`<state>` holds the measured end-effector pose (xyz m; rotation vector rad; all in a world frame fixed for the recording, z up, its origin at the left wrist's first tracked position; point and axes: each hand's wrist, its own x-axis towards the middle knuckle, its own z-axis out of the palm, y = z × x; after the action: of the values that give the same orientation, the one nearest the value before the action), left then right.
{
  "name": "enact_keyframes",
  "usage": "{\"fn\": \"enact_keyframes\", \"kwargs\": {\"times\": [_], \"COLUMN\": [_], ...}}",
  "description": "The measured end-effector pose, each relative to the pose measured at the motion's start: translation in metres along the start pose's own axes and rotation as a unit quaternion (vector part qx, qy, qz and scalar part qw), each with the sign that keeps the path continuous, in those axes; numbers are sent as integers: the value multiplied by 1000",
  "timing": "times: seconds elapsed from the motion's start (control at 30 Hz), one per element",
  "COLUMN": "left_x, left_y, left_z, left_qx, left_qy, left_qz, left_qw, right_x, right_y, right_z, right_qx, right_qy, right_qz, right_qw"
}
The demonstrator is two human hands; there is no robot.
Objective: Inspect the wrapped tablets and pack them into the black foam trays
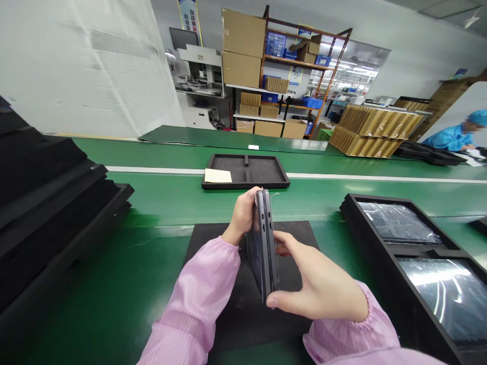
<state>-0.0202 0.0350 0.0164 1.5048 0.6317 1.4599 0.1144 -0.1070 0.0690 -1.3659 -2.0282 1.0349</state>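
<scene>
A closed, dark grey laptop-like device [265,243] stands on edge above a black mat [243,324], its side ports facing me. My left hand [243,213] grips its far upper end, with the fingers partly hidden behind it. At its right side is my right hand [317,279], the thumb touching the near lower corner and the fingers bent by the right face. Whether the device is one folded piece or two stacked pieces, I cannot tell.
Black foam trays [49,203] are stacked at the left. A shallow black tray [262,172] holding a pale dotted sheet [218,176] lies ahead. At the right, a foam tray [380,248] holds two film-covered panels. A person in blue [449,137] is at the far right.
</scene>
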Motion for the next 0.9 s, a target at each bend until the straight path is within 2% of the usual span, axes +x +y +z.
{"fn": "enact_keyframes", "kwargs": {"times": [0.43, 0.73, 0.9], "left_x": [-2, -3, -3], "left_y": [3, 7, 4], "left_z": [2, -1, -3], "left_qx": [8, 26, 18], "left_qy": [5, -28, -36], "left_qz": [19, 13, 12], "left_qw": [1000, 999, 999], "right_x": [-5, -7, -3], "right_y": [-2, -2, -4], "right_z": [1, 4, 5], "right_qx": [-12, -20, -27], "right_qy": [0, 3, 37], "right_qz": [13, -2, -20], "right_qw": [1000, 1000, 999]}}
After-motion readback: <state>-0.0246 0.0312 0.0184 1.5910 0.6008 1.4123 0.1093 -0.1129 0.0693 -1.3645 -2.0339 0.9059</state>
